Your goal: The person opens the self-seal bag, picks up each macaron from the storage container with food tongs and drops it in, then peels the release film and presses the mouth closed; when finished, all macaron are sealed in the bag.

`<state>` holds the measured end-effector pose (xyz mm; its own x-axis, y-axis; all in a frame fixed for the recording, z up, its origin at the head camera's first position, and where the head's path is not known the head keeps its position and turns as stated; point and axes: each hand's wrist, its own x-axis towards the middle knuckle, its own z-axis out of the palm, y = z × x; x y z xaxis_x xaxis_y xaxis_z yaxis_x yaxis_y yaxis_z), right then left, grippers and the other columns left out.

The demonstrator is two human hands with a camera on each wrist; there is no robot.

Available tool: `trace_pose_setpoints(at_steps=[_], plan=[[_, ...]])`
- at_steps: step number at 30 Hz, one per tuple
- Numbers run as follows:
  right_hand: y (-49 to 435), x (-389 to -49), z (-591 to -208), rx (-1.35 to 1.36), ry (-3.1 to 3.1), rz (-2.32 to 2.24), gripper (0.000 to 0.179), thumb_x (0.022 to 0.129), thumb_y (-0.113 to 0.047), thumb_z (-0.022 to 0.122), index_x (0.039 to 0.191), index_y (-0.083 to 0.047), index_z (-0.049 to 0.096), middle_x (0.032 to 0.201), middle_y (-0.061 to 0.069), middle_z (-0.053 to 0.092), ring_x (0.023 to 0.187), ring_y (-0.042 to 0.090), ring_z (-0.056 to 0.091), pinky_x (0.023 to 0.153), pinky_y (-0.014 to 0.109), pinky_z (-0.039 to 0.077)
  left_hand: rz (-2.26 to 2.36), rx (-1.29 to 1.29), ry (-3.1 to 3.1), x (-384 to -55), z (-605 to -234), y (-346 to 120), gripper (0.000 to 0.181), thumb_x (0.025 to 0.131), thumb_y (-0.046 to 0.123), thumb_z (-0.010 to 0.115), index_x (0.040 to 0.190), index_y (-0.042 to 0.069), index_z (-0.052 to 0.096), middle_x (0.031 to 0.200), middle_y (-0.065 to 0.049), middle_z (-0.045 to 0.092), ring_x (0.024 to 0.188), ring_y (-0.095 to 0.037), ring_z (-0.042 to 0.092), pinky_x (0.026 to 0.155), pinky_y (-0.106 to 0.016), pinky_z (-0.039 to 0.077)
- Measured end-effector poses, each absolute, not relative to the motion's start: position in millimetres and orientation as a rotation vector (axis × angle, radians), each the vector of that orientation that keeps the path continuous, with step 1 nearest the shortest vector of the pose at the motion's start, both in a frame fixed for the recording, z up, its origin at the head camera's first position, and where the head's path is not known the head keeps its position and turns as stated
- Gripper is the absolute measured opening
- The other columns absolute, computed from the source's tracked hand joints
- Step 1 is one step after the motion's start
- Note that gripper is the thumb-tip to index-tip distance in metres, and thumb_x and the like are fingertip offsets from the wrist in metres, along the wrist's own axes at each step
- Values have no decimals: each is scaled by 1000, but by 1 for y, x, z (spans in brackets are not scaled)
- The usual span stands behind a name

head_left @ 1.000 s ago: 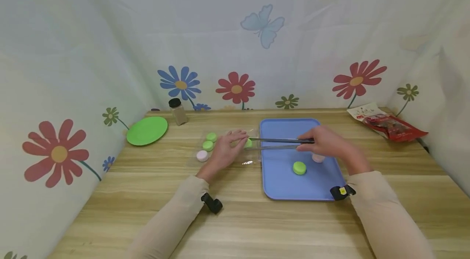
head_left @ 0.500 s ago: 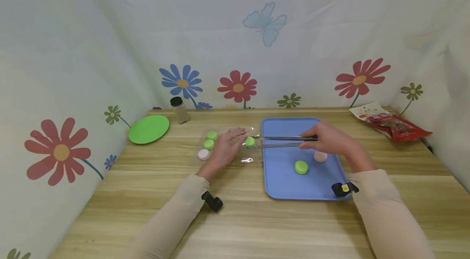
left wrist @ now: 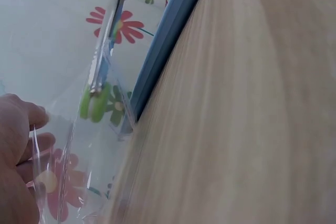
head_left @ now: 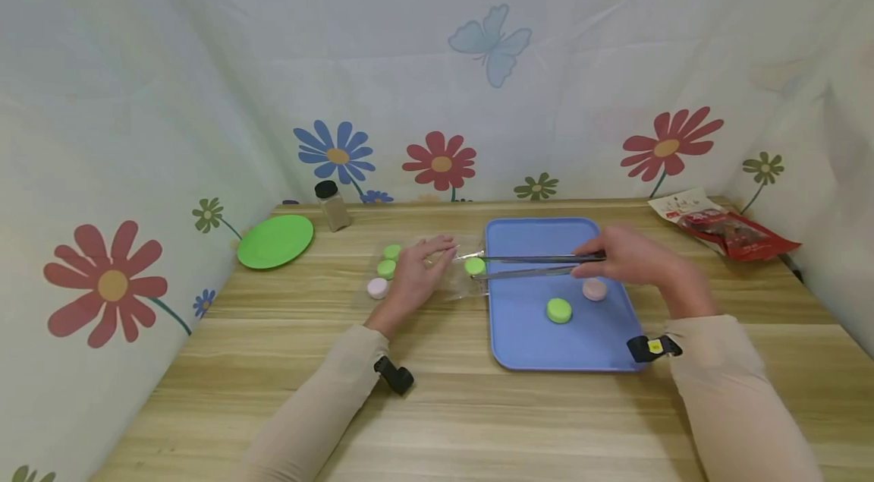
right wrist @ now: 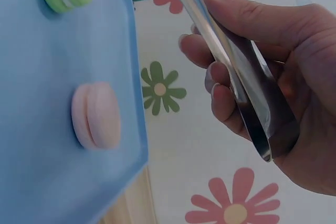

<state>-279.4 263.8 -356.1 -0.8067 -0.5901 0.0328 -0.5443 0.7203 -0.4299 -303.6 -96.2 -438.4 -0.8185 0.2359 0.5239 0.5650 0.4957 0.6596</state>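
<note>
My right hand [head_left: 631, 262] grips metal tongs [right wrist: 226, 45] above the blue tray [head_left: 539, 349]. Their tips reach left past the tray's rim and pinch a green macaron [head_left: 474, 266]. In the left wrist view that macaron [left wrist: 93, 107] shows behind clear film, edge-on between the tips. My left hand [head_left: 413, 275] holds the clear plastic package [left wrist: 79, 156], its fingers bent at the film's edge. Two more green macarons [head_left: 386, 269] and a pale pink one [head_left: 378, 288] lie left of that hand. On the tray sit a green macaron [head_left: 559, 310] and a pink macaron [right wrist: 97, 115].
A green plate [head_left: 275, 242] lies at the back left, near a black-capped jar [head_left: 331, 206]. A red and white snack bag [head_left: 727, 228] rests at the back right. Flower-printed cloth [head_left: 580, 87] hangs behind the wooden table [head_left: 437, 421].
My right hand has moved right with the tongs, drawing the green macaron from beside my left hand toward the tray's left rim. My left hand stays almost in place.
</note>
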Motion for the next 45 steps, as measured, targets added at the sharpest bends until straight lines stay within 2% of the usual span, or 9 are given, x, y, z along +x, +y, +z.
trace_pose_setpoints(at_steps=[5,10,13,22,26,30,39,45], plan=[[243,-286,-362,-960,2803,-697,38,88,-23,79,117,1,73,97,5,75,65,10,55,55,27,42,-1262,-668,-2400,-302,-439,-97,21,98,19,67,113,7,75,127,-11,67,125,-22,59,117,-43,31],[221,-292,-368,-1036,2753,-681,39,89,-25,78,118,1,73,92,0,74,66,11,55,58,26,44,-1277,-691,-2410,-301,-438,-96,22,98,16,67,114,2,74,126,-16,67,124,-26,60,115,-49,32],[214,-293,-370,-1058,2719,-676,37,90,-24,77,117,1,73,89,0,73,65,13,54,58,26,43,-1267,-707,-2404,-301,-437,-95,23,98,15,67,113,0,74,125,-17,67,123,-27,60,115,-49,33],[201,-293,-371,-1086,2729,-680,34,88,-21,79,113,1,75,88,0,72,65,11,54,58,26,45,-1250,-714,-2402,-302,-437,-93,24,98,16,67,113,-2,74,123,-18,68,122,-26,61,116,-41,32],[187,-294,-372,-1107,2719,-684,34,89,-22,78,114,0,75,84,-2,70,63,12,52,56,26,43,-1253,-709,-2407,-301,-438,-92,24,98,16,67,113,-1,74,124,-17,68,123,-26,61,116,-47,33],[172,-295,-376,-1138,2701,-663,35,90,-23,77,116,-1,74,87,-3,71,66,10,53,58,26,45,-1256,-704,-2405,-300,-438,-92,24,98,17,67,114,-1,74,124,-16,68,122,-26,61,114,-51,33],[152,-294,-380,-1175,2668,-683,37,91,-24,76,118,0,73,98,2,75,69,8,58,61,24,50,-1252,-710,-2400,-301,-437,-91,24,98,17,66,112,0,74,123,-13,69,122,-21,62,116,-37,32],[148,-293,-384,-1194,2640,-704,33,92,-25,75,114,-2,75,88,-1,73,63,7,55,56,23,47,-1246,-708,-2394,-299,-437,-91,23,98,17,67,111,0,75,122,-11,70,121,-22,62,115,-38,33]])
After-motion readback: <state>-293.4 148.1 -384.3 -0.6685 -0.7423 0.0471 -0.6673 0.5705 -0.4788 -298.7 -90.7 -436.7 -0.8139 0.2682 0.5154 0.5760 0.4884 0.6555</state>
